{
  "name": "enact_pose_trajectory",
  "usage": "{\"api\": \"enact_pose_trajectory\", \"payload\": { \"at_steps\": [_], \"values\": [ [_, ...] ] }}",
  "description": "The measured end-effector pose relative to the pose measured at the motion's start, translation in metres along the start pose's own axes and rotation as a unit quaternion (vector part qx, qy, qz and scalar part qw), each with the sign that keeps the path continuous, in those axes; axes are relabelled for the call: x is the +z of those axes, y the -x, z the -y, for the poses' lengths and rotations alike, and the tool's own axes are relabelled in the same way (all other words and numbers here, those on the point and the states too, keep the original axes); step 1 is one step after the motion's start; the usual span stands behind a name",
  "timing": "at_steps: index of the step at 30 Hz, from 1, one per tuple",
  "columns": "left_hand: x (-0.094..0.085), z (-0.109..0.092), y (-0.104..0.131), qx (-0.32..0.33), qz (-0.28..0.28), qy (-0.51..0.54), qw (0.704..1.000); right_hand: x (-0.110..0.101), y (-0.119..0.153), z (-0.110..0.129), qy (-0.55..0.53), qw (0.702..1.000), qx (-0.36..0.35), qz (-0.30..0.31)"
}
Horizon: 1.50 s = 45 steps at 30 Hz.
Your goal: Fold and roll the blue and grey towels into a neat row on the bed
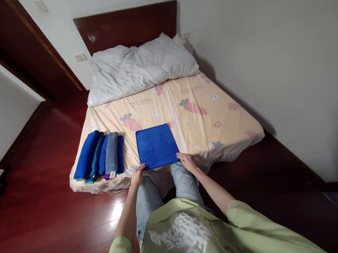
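A blue towel (157,146) lies flat, squared and smooth on the near edge of the bed. At its near left corner my left hand (138,174) has its fingers closed on the cloth. My right hand (187,162) grips the near right corner in the same way, thumb side toward the towel. To the left, several folded towels lie side by side in a row: a blue towel (86,155) at the far left and a grey towel (112,152) with a white label among them. The undersides of both corners are hidden by my fingers.
The bed wears a yellow sheet (218,124) with carrot and rabbit prints. A crumpled white quilt (143,68) lies by the dark wooden headboard (129,26). My legs stand against the near edge, over a red wooden floor (54,222). A wall (287,66) stands on the right.
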<state>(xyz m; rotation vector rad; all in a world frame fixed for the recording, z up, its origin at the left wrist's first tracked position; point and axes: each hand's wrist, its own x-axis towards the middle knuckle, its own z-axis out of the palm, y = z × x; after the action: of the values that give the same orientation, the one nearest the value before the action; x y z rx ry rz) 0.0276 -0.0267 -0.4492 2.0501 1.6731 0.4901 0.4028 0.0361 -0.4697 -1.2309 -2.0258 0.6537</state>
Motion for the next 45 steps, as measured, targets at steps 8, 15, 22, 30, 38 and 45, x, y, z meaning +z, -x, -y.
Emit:
{"api": "enact_pose_trajectory", "payload": {
  "at_steps": [8, 15, 22, 30, 38, 45],
  "values": [
    [0.002, -0.004, -0.005, -0.039, -0.012, 0.034, 0.999, 0.003, -0.003, 0.004, -0.007, 0.999, 0.034, -0.013],
    [-0.004, -0.007, -0.012, -0.073, -0.028, 0.060, 0.995, 0.002, -0.009, 0.003, -0.053, 0.995, 0.079, -0.036],
    [-0.017, -0.001, -0.033, -0.170, -0.065, 0.144, 0.973, 0.003, -0.036, -0.009, -0.105, 0.982, 0.135, -0.078],
    [-0.015, 0.000, -0.042, -0.173, -0.134, 0.190, 0.957, 0.016, -0.051, -0.018, -0.116, 0.970, 0.164, -0.135],
    [-0.006, 0.010, -0.065, -0.190, -0.159, 0.138, 0.959, 0.018, -0.067, -0.026, -0.083, 0.970, 0.191, -0.123],
    [0.001, 0.007, -0.074, -0.265, -0.130, 0.047, 0.954, 0.030, -0.064, -0.022, -0.030, 0.956, 0.240, -0.165]
  ]
}}
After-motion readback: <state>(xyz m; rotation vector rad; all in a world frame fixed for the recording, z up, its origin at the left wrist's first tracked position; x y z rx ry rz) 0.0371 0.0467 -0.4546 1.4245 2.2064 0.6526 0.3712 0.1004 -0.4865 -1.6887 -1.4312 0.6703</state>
